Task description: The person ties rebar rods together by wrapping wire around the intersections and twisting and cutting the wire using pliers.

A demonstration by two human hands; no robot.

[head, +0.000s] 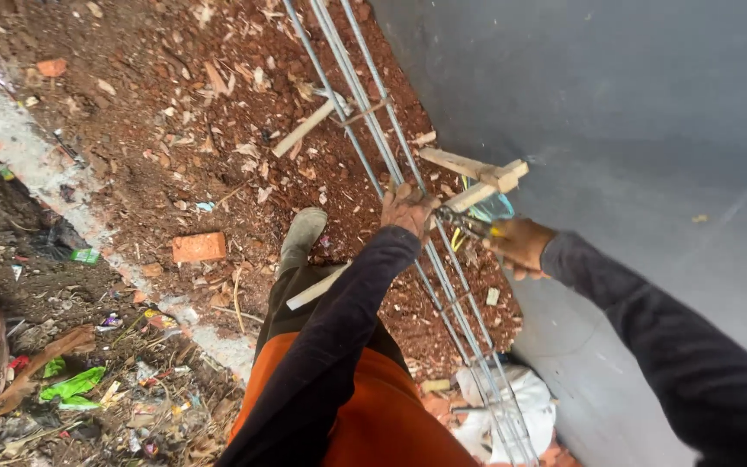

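A cage of long steel bars (365,112) runs along the foot of a grey wall (615,112). My left hand (408,208) grips one of the bars at mid-frame. My right hand (520,245) holds a pair of pliers (464,223) whose jaws point at the bars right beside my left hand. A wooden strip (473,177) lies across the bars just above both hands. Dark sleeves cover both arms.
Red-brown soil with wood chips and sticks (304,128) covers the ground. A brick (198,247) lies to the left, near my boot (302,238). A concrete edge (19,143) borders a litter-filled ditch (62,380). A white sack (520,406) lies by the wall.
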